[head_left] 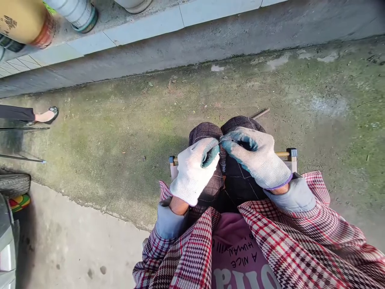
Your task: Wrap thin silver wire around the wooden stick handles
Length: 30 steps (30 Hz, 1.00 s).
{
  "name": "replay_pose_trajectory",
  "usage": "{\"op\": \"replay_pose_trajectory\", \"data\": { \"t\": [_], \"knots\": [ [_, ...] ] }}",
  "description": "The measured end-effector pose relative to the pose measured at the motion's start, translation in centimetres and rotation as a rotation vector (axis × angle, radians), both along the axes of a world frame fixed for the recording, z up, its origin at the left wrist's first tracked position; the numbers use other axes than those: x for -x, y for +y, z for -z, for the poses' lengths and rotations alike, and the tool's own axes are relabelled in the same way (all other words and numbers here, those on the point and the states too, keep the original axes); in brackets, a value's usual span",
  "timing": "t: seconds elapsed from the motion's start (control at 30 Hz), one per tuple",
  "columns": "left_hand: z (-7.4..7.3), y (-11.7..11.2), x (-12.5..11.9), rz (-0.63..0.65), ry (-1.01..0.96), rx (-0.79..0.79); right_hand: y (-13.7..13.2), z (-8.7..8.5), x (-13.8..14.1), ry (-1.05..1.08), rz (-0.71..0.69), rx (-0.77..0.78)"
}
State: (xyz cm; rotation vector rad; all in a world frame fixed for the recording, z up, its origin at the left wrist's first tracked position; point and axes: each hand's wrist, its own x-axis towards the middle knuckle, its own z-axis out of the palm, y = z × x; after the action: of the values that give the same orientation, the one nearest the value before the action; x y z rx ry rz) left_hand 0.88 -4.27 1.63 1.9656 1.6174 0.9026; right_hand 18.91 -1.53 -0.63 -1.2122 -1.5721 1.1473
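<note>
My left hand [197, 170] wears a white knit glove with a blue-green palm. Its thumb and fingers are pinched together above my dark checked trouser knees [206, 131]. A matching glove with a purple cuff edge covers my right hand [258, 158], also closed in a pinch. The fingertips of both hands meet, or nearly meet, over the gap between the knees. Whatever small or thin thing lies between them is too small to make out. Below the hands is my red, black and white checked jacket [192, 249] over a purple shirt [237, 245].
Under me is a seat with a wooden bar [282, 154]. A short stick [261, 113] lies beyond my knees on the mossy concrete floor [120, 132]. Pots, including a yellow one [24, 20], stand on a tiled ledge [147, 26]. Another person's foot [46, 116] and a tyre [15, 184] are at left.
</note>
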Motion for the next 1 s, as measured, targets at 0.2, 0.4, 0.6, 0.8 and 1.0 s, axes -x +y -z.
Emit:
{"op": "replay_pose_trajectory", "data": {
  "t": [0.2, 0.4, 0.6, 0.8, 1.0],
  "knots": [
    [-0.1, 0.1, 0.1, 0.005, 0.165, -0.036, -0.3, -0.4, 0.4, 0.04, 0.029, 0.059],
    [-0.9, 0.0, -0.3, 0.067, 0.383, -0.049, -0.5, 0.2, 0.8, 0.173, 0.099, 0.133],
    [-0.6, 0.0, -0.2, 0.037, 0.097, 0.07, -0.2, 0.4, 0.5, 0.096, 0.069, -0.02],
    [0.5, 1.2, 0.4, -0.026, -0.546, 0.392, 0.0, -0.1, -0.1, 0.002, -0.001, -0.242],
    [0.3, 0.9, 0.4, -0.045, -0.466, 0.309, 0.2, -0.1, 0.0, 0.1, -0.032, 0.093]
  ]
}}
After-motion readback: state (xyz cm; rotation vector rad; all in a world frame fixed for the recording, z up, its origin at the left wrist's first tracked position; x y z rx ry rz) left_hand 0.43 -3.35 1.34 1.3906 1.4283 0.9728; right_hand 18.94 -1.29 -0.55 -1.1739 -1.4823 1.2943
